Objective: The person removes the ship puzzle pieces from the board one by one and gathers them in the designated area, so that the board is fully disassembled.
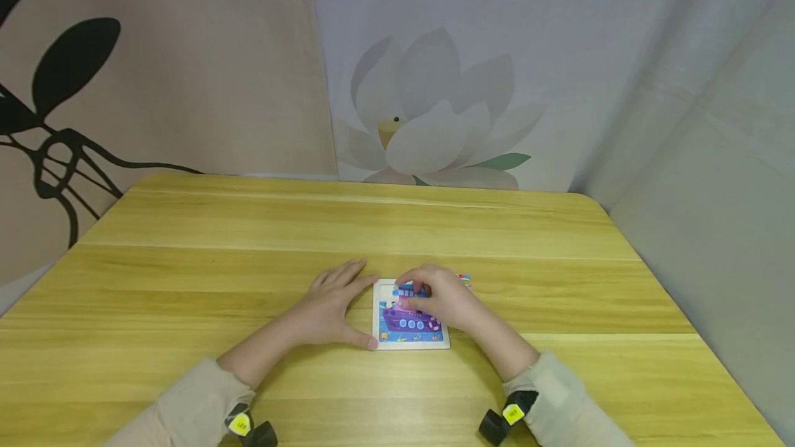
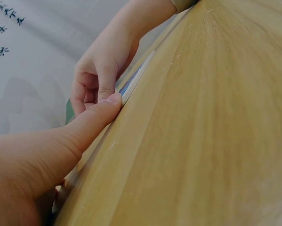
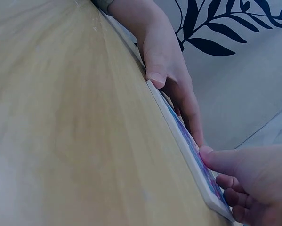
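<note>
A small square picture puzzle board [image 1: 410, 346] with a white rim lies flat on the table, showing a purple ship on blue water. Against its left edge rests my left hand [image 1: 329, 305], thumb at the near corner and forefinger at the far one, fingers fairly straight. My right hand [image 1: 447, 299] is over the board's upper right part, fingers bent, thumb and forefinger on or just above the picture. Whether a piece sits between those fingertips cannot be made out. In the right wrist view, the right thumb [image 3: 221, 160] touches the board's face.
Small colourful pieces [image 1: 464, 279] show just behind the right hand, mostly hidden by it. The wooden table [image 1: 248, 219] reaches back to a curtain [image 1: 248, 74] printed with leaves and a flower. Another curtain [image 1: 714, 178] borders the right side.
</note>
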### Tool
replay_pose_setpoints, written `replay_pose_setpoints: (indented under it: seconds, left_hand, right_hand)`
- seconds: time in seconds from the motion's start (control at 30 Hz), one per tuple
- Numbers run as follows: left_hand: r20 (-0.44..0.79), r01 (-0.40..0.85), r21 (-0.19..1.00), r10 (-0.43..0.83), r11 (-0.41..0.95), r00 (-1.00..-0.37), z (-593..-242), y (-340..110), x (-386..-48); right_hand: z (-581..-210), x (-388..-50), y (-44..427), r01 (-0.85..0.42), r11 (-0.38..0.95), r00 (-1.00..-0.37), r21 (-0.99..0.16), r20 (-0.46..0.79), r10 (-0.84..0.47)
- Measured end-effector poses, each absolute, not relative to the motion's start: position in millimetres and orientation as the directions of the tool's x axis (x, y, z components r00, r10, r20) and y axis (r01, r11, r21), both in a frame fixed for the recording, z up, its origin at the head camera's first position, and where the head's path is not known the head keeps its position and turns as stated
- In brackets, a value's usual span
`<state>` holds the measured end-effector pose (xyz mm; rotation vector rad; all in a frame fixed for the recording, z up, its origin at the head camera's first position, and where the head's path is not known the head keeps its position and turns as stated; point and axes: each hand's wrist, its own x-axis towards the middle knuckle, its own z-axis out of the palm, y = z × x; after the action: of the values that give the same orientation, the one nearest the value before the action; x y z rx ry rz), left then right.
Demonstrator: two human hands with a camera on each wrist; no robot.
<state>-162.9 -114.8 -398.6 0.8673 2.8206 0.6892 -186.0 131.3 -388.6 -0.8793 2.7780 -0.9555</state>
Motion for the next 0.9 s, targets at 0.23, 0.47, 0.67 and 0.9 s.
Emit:
replay_pose_setpoints:
  seconds: [0.23,0.47,0.67,0.9]
  left_hand:
    - [0.025,0.507,0.455,0.559,0.732,-0.829,-399.3,-114.4,-163.0]
    - [0.030,0.514,0.451,0.563,0.730,-0.826,-398.6,-114.2,-163.2]
    - [0.029,0.518,0.449,0.567,0.728,-0.823,-397.6,-113.7,-163.5]
    - [0.027,0.515,0.450,0.565,0.730,-0.824,-397.9,-113.3,-163.7]
  right_hand:
    - [-388.3,-186.1,131.3,-0.497,0.653,-0.827,-0.572,0.085,-0.556]
    - [-386.6,-188.6,129.5,-0.468,0.665,-0.836,-0.583,0.048,-0.547]
    - [-384.8,-187.4,126.0,-0.452,0.667,-0.845,-0.592,0.043,-0.534]
    - [-383.5,-184.0,123.2,-0.416,0.674,-0.864,-0.611,0.035,-0.501]
